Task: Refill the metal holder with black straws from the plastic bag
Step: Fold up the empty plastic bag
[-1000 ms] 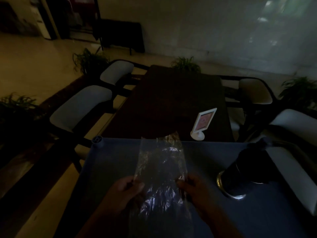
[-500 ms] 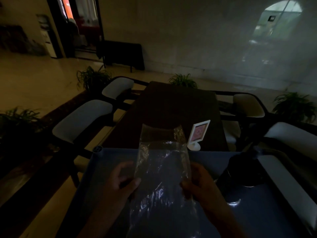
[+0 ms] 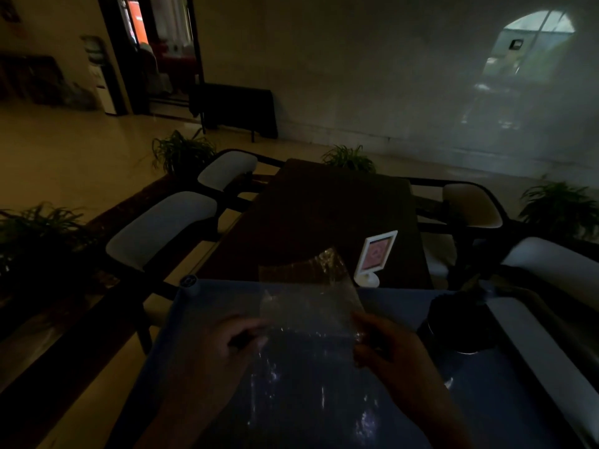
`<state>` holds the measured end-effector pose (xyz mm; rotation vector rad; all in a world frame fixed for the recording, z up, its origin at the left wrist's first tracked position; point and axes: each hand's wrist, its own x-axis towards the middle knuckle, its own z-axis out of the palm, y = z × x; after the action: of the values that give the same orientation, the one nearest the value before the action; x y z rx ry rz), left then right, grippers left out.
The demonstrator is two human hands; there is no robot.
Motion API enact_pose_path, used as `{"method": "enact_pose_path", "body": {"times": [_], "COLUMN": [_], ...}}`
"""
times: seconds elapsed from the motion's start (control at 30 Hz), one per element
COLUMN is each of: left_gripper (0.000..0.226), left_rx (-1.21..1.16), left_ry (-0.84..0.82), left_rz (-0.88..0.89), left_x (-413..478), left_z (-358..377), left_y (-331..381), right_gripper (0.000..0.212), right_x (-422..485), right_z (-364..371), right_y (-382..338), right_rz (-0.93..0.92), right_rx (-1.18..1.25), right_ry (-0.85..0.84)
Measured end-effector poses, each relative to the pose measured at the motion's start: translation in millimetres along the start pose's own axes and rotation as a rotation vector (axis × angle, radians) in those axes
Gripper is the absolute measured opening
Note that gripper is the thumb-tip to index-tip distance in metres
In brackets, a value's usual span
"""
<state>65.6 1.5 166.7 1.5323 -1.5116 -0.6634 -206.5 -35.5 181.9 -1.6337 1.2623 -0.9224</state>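
Head view: both hands, left (image 3: 223, 348) and right (image 3: 385, 348), pinch plastic bag (image 3: 308, 322) edges; thin, limp, slippery, grip near opening.

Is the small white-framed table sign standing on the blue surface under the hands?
No, the white-framed table sign stands on the dark wooden table beyond the blue surface.

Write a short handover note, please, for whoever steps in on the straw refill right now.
Left hand: grip shut on the left edge of the plastic bag.
Right hand: grip shut on the bag's right edge.
The bag is held up over the blue surface; it looks clear, and no straws show in it in this dim light.
The metal holder stands to the right, dark at the top; how full it is cannot be told.
Left to do: check the holder and put the bag aside.
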Motion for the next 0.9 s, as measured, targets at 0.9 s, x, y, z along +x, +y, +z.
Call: {"method": "enact_pose_path", "body": {"times": [0.9], "left_gripper": [0.025], "left_rx": [-0.021], "left_ry": [0.272], "left_rz": [0.012], "left_x": [7], "left_z": [13], "left_y": [14], "right_gripper": [0.030], "right_x": [5], "right_z": [15], "right_y": [-10], "right_rz": [0.150], "right_rx": [0.265], "right_ry": [-0.049]}}
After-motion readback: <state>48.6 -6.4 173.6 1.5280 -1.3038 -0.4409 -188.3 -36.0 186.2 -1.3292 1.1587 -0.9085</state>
